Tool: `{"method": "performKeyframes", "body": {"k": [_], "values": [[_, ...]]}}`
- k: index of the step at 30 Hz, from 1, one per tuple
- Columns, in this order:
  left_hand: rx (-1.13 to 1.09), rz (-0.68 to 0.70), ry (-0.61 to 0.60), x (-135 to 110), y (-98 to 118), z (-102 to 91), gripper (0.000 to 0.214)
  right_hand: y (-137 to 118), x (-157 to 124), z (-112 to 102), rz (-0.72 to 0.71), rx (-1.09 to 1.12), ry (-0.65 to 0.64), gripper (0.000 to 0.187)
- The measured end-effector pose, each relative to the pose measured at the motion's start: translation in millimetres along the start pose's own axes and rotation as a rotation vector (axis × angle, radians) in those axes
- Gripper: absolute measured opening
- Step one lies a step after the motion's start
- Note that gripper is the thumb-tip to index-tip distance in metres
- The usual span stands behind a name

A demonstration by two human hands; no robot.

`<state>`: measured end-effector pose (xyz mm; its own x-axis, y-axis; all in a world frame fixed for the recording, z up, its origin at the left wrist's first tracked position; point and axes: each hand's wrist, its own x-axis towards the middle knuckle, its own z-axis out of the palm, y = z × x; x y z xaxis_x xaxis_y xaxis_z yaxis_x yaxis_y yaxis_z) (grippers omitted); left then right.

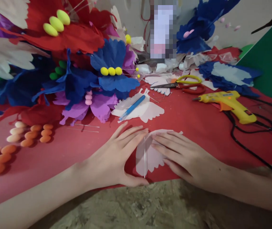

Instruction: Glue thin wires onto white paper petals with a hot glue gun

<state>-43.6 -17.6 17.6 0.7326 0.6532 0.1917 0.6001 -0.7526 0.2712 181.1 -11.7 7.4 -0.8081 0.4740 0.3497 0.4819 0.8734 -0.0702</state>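
Observation:
A pale pinkish-white wing-shaped piece with a scalloped edge (155,156) lies at the front edge of the red table top. A thin straight wire (145,159) runs across it from front to back. My left hand (117,156) is spread to the left of the wire, its fingertips by the far end and its thumb by the near end. Flat on the right part of the wing-shaped piece rests my right hand (181,149), fingers stretched out and covering some of it. Behind my hands, a blue pen (132,108) lies on a white butterfly-shaped cutout (151,111).
To the right are a yellow glue gun (226,101) with a black cord and scissors with yellow and red handles (188,82). Red, blue and purple butterflies (114,60) crowd the back left. Orange foam beads (31,135) and loose wires (83,127) lie left.

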Motion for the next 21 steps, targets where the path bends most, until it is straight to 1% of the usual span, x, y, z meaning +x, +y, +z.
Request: {"method": "performKeyframes", "body": {"k": [4,7,11,14,17,19,21], "values": [[0.007,-0.013,-0.015,6.2,-6.4,-0.7,0.091,4.5,-1.4,1.9,0.028,0.032,-0.019,0.036],[-0.001,0.004,-0.035,10.8,-10.5,0.8,0.091,5.3,-2.5,2.8,0.041,0.074,-0.052,0.036],[-0.015,0.009,-0.077,12.9,-13.7,3.7,0.091,6.2,-3.0,3.5,0.055,0.111,-0.094,0.038],[-0.068,-0.053,-0.088,10.6,-14.2,2.1,0.091,7.7,-3.5,3.4,0.057,0.125,-0.108,0.039],[-0.147,-0.13,-0.081,8.2,-13.5,-1.9,0.079,8.8,-4.4,3.4,0.043,0.131,-0.116,0.039],[-0.179,-0.148,-0.074,8.0,-12.4,-3.7,0.075,9.1,-5.3,3.7,0.038,0.131,-0.113,0.039],[-0.193,-0.143,-0.079,8.7,-11.4,-4.1,0.078,9.2,-6.3,4.2,0.034,0.129,-0.105,0.039]]}}
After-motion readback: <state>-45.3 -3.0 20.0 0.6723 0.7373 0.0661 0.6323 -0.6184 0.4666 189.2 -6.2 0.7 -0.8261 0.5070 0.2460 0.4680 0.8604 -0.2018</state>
